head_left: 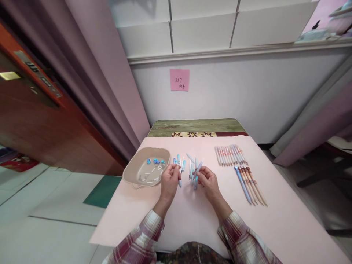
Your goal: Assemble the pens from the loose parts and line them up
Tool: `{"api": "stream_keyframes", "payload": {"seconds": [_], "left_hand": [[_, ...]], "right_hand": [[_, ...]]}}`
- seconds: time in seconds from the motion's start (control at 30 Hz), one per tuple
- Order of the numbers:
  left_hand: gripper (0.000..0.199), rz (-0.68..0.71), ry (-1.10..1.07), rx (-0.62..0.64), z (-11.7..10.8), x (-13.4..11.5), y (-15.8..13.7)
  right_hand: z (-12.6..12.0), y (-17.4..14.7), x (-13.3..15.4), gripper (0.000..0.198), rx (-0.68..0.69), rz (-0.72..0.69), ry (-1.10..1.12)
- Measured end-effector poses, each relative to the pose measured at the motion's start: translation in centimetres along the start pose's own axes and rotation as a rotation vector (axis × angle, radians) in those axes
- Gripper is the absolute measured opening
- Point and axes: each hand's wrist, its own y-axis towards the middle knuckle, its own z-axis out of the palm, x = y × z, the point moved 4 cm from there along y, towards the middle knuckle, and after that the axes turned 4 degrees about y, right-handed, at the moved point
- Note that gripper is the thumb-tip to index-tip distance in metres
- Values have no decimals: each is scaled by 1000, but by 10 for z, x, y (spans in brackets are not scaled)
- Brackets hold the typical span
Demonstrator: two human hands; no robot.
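My left hand (169,178) is closed in a pinch on a slim pen part at its fingertips; whether it is a refill or a barrel I cannot make out. Between thumb and fingers, my right hand (208,181) grips a pale blue pen barrel (197,168), tilted up to the right. Loose blue pen parts (184,165) and thin sticks like refills lie on the pink tabletop (189,216) around and beyond both hands. Left of my left hand stands a beige basin (130,172) with small blue pieces (156,161) and short white pieces (152,181) inside.
A row of white patterned pens (230,155) lies at the right of the table. Nearer me are several tan pens (251,185) beside one blue pen (243,186). A pink note (179,80) is stuck on the wall behind. A wooden door (68,135) stands at the left.
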Motion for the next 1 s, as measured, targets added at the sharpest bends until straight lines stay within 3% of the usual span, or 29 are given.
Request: {"api": "stream_keyframes", "payload": {"seconds": [0.13,0.27,0.57,0.77,0.9,1.0], "left_hand": [[22,-15,78,-50,-10,5,-2],[17,2,235,27,-7,13,-17],[12,204,641,278,26,21,-43],[7,323,878,356,47,20,-53],[8,369,933,399,48,25,-61],[11,379,971,361,37,25,-60]], "right_hand": [[-11,2,3,20,-171,-93,-80],[-17,3,0,25,-251,-106,-122],[-23,5,2,27,-279,-83,-188],[-22,5,2,26,-264,-58,-153],[-22,5,3,27,-272,-54,-177],[-21,5,3,28,-265,-37,-173]]}}
